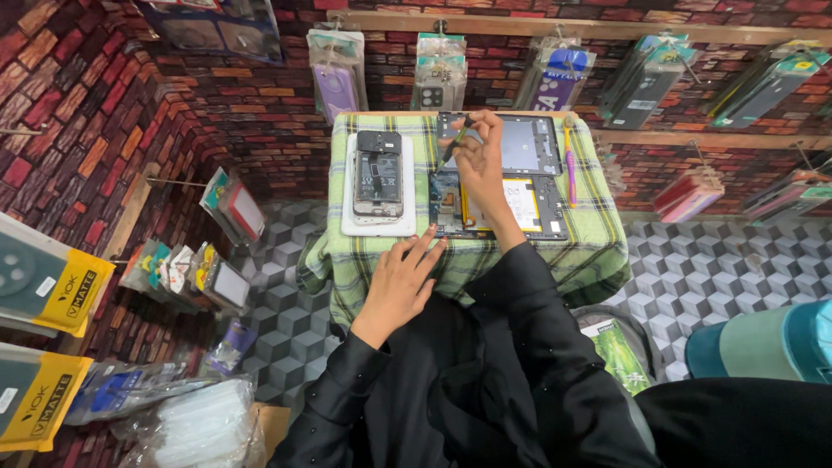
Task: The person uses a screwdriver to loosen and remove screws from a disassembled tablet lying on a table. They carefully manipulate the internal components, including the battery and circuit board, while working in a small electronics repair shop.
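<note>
Already the tablet [503, 204] lay opened on the green checked cloth [589, 251], its back cover [520, 143] off just behind it. The right hand [481, 160] pinched a small screwdriver [458, 139] over the tablet's top edge. The left hand [400, 282] rested open at the cloth's near edge. Beside the tablet, an opened phone [379, 173] waited on a white tray [379, 227]. The inside work looked unfinished.

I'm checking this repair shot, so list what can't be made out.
Head view only:
- Opened tablet: the right hand covers its middle.
- Thin tool: its tip is too small to read.
- Opened phone: its parts are too small to tell apart.
- Left hand: its palm faces away.
</note>
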